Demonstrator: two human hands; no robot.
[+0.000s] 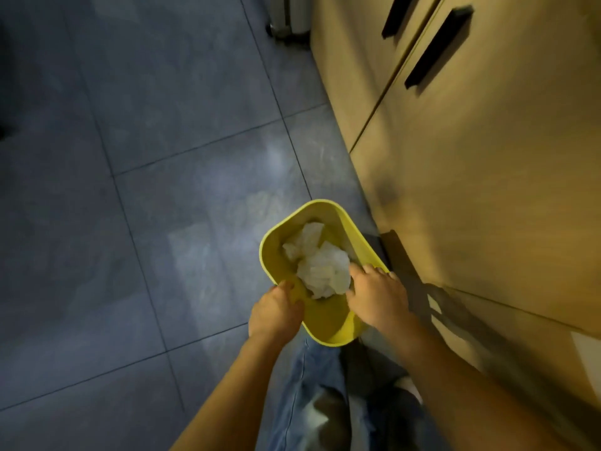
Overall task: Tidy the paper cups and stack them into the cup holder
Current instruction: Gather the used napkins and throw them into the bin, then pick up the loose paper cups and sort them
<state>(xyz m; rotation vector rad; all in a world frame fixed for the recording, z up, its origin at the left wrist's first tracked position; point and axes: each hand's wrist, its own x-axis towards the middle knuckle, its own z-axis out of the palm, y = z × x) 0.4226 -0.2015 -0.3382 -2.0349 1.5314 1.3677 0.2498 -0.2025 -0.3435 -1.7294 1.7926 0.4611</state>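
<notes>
A yellow waste bin [274, 242] is held over the tiled floor, with crumpled white paper [320, 265] inside. My left hand [274, 312] grips the bin's near left rim. My right hand [377, 294] grips the right rim, fingers hooked over the edge beside the paper. No paper cups and no cup holder are in view.
Wooden cabinet doors [487, 164] with black handles [435, 47] stand close on the right. Grey floor tiles [146, 190] spread to the left and ahead. A white object on a caster [287, 17] stands at the far top. My jeans-clad legs [312, 395] are below the bin.
</notes>
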